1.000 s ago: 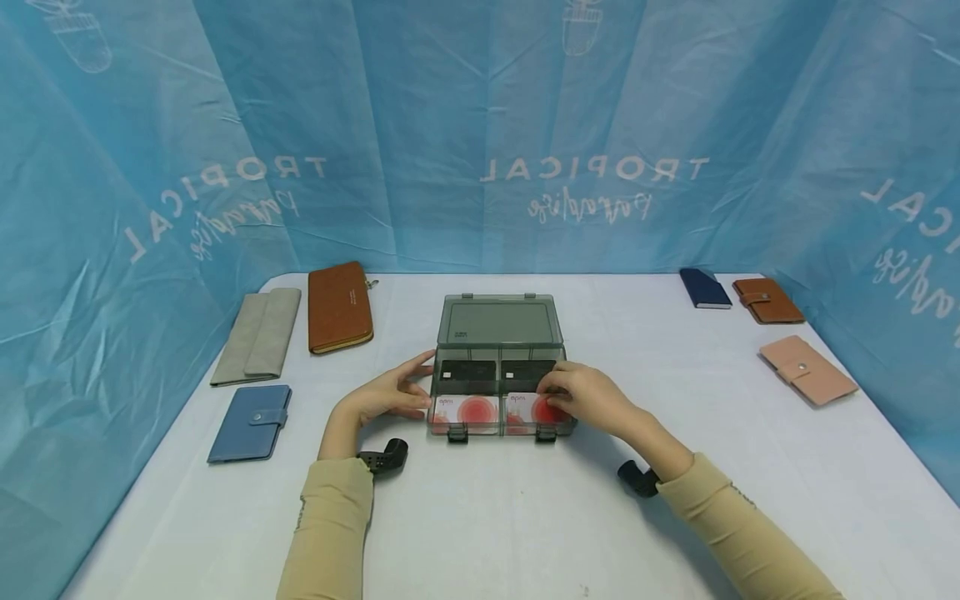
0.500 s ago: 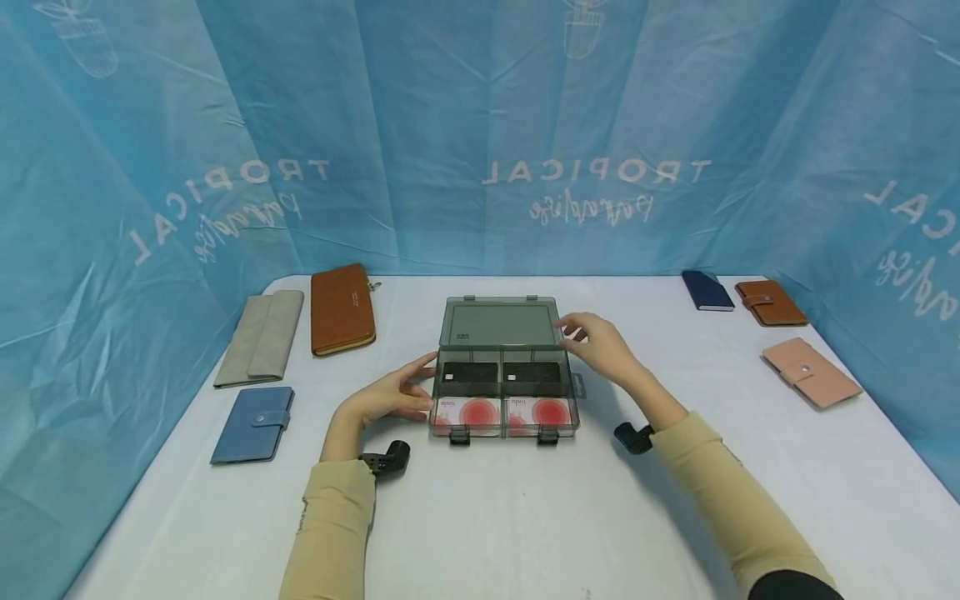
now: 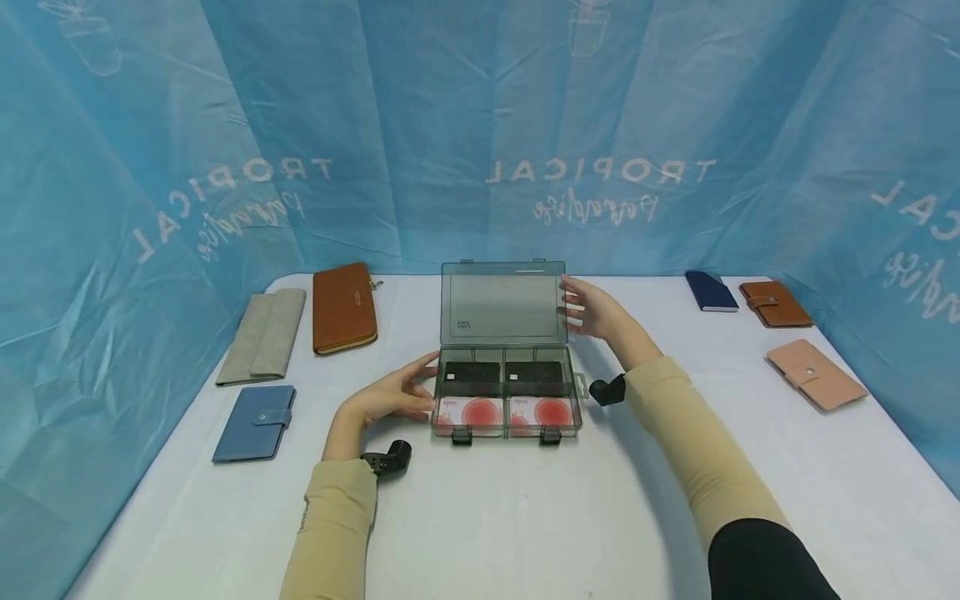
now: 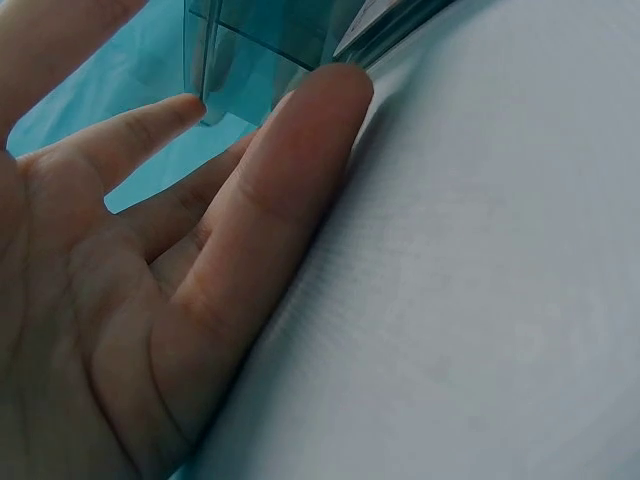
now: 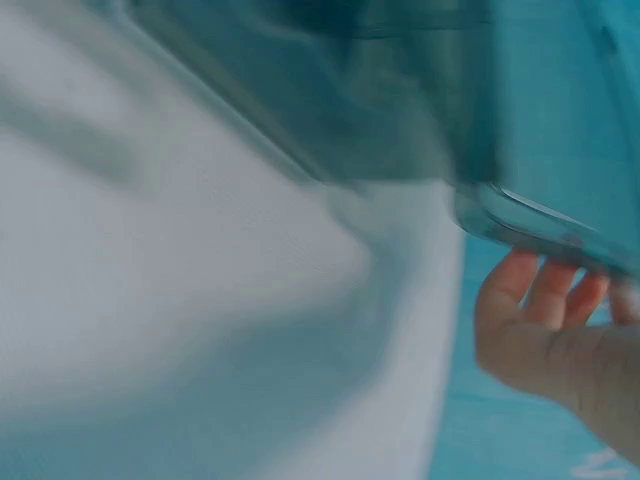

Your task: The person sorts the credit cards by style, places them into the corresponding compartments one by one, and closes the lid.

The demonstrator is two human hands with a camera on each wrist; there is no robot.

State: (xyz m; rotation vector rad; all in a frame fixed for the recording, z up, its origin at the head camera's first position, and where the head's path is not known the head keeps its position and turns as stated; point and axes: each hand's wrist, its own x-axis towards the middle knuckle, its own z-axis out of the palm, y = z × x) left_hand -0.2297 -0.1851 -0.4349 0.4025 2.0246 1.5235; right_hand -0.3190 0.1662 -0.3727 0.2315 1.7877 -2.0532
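In the head view a translucent grey-green box point(image 3: 505, 432) sits mid-table, its hinged lid point(image 3: 504, 304) tilted up at the back. Two black cards, one point(image 3: 471, 377) and another point(image 3: 535, 377), occupy the rear compartments. The front compartments hold white-and-red cards, one point(image 3: 470, 412) on the left and one point(image 3: 541, 412) on the right. My left hand point(image 3: 391, 395) rests its spread fingers along the box's left side. At the lid's right edge, the fingers of my right hand point(image 3: 597, 313) touch it; the right wrist view shows fingertips point(image 5: 553, 277) against that edge.
Left of the box lie a grey wallet point(image 3: 262, 335), a brown zip wallet point(image 3: 344, 308) and a blue snap wallet point(image 3: 255, 422). On the right are a navy card holder point(image 3: 709, 292), a brown wallet point(image 3: 776, 303) and a pink one point(image 3: 817, 375). A blue curtain point(image 3: 450, 142) hangs behind.
My right hand has moved from the front right card up to the lid's right edge. The lid has risen from lying back to a steeper tilt. My left hand stays at the box.
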